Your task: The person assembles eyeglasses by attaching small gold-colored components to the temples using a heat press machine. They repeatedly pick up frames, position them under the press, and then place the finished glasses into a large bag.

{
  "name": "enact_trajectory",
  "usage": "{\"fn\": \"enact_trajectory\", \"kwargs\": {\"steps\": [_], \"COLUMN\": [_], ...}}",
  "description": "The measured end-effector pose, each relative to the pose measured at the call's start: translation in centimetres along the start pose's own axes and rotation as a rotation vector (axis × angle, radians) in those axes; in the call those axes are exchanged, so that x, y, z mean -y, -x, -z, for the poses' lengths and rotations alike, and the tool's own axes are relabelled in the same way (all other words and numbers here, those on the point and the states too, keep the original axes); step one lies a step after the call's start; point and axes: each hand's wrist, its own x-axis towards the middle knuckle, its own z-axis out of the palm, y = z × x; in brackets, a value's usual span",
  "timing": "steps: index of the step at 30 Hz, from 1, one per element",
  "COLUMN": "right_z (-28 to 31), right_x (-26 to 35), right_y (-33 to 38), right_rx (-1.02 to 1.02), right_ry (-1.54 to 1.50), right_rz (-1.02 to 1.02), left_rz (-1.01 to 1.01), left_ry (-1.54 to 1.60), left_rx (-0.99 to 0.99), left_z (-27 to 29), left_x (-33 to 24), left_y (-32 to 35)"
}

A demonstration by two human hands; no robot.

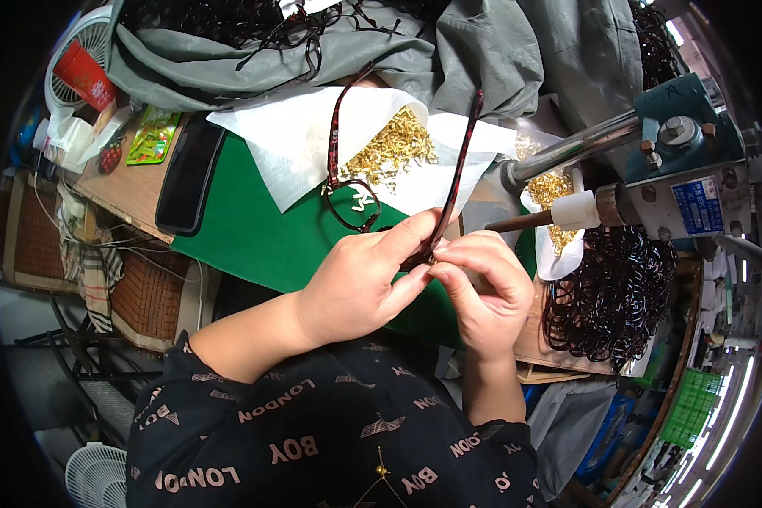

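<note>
A dark red-brown tortoiseshell eyeglass frame [365,223] is held upright over the green mat [229,222], its two temples pointing away from me. My left hand [351,275] is closed around the frame's right side, by the base of the right temple. There, the thumb and forefinger of my right hand [489,292] are pinched together against the left fingertips. A tiny gold-coloured bit seems to show between them, too small to name. Just beyond the frame, a heap of small gold-coloured metal pieces [395,146] lies on white paper [273,157].
A metal machine [681,190] with a rod reaches in from the right. Below it lie dark eyeglass parts [608,296] in a pile, beside more gold pieces [552,188]. Grey cloth [491,59] drapes across the back. A black phone [191,173] and red cup [85,74] are at left.
</note>
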Motion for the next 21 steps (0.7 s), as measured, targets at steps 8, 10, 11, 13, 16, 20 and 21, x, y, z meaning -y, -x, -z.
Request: {"fn": "enact_trajectory", "kwargs": {"steps": [8, 10, 11, 13, 16, 20, 21], "right_z": [0.1, 0.9, 1.2, 1.3, 1.4, 2.0, 2.1], "right_x": [0.5, 0.5, 0.6, 1.1, 1.2, -0.3, -0.8], "right_y": [-0.5, -1.2, -1.5, -1.2, -1.1, -1.9, -1.8], "right_rx": [0.040, 0.145, 0.193, 0.139, 0.113, 0.156, 0.165], "right_ry": [-0.059, 0.020, 0.063, -0.040, -0.104, -0.050, -0.085], "right_rz": [-0.123, -0.042, -0.002, -0.193, -0.277, -0.080, -0.070], "left_rz": [-0.068, -0.103, -0.044, 0.076, 0.021, 0.087, 0.112], "left_ry": [-0.057, -0.058, -0.005, 0.099, 0.170, 0.376, 0.421], "left_rx": [0.012, 0.014, 0.053, 0.130, 0.160, 0.231, 0.250], "left_z": [0.3, 0.4, 0.5, 0.7, 0.6, 0.6, 0.6], "left_x": [-0.3, -0.3, -0.5, -0.9, -0.7, -1.0, -1.1], "left_y": [-0.2, -0.3, -0.4, -0.6, -0.6, -0.8, -0.8]}}
